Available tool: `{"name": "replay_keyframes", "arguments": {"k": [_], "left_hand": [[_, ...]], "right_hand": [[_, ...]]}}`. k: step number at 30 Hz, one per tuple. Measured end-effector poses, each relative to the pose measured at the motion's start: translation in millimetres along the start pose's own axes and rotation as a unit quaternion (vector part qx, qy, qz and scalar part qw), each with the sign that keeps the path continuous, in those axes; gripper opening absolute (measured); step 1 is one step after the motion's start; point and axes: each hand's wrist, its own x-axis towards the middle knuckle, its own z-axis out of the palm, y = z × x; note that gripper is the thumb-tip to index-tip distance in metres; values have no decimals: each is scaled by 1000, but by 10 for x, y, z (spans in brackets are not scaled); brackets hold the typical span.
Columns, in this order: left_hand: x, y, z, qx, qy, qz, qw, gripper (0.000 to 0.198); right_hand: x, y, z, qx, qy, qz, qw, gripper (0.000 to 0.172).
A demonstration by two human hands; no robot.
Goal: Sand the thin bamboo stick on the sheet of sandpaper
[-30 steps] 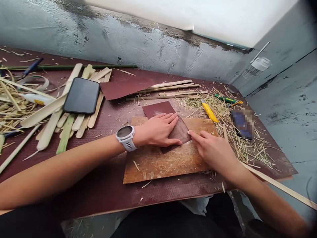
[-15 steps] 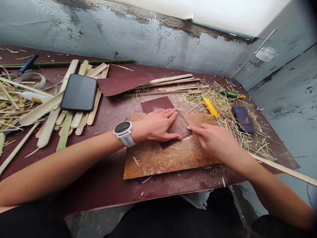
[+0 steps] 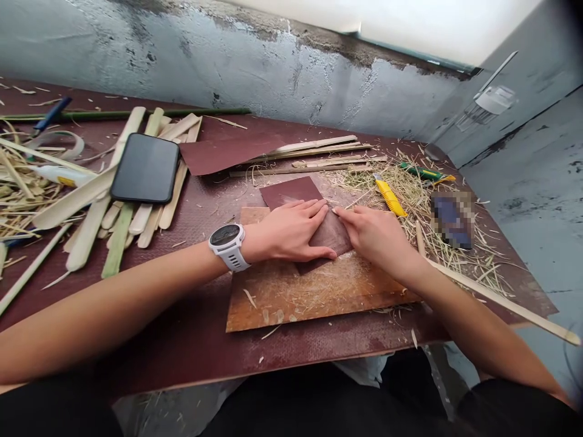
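A dark red sheet of sandpaper (image 3: 291,191) lies partly on a worn wooden board (image 3: 314,291) on the maroon table (image 3: 195,334). My left hand (image 3: 291,230), with a white watch (image 3: 228,244) on the wrist, lies flat on the sheet with its fingers stretched out. My right hand (image 3: 373,233) rests on the sheet's right part, fingers extended and pressing down, fingertips close to those of the left. Neither hand grips anything.
A black phone (image 3: 146,168) lies on several split bamboo slats (image 3: 91,212) at the left. A second sandpaper sheet (image 3: 223,155), thin bamboo strips (image 3: 319,155), a yellow utility knife (image 3: 389,197), a green tool (image 3: 421,173) and shavings lie behind. A long strip (image 3: 501,300) overhangs the right edge.
My right hand has moved up and to the left, from the board's right part onto the sandpaper beside my left hand. The left hand has stayed flat on the sheet.
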Motion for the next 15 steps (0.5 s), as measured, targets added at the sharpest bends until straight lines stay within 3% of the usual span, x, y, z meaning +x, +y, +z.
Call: {"name": "replay_keyframes", "arguments": {"k": [7, 9, 12, 15], "left_hand": [[1, -3, 14, -3, 8, 3, 1000, 114], [-2, -4, 14, -5, 8, 3, 1000, 113], [-3, -8, 18, -3, 8, 1, 1000, 113], [1, -16, 26, 1, 8, 2, 1000, 114]], "right_hand": [[-747, 59, -85, -64, -40, -11, 997, 46], [-845, 71, -98, -73, -41, -16, 996, 46], [-728, 58, -79, -75, -46, -17, 996, 47], [-410, 38, -21, -50, -26, -6, 998, 46]]}}
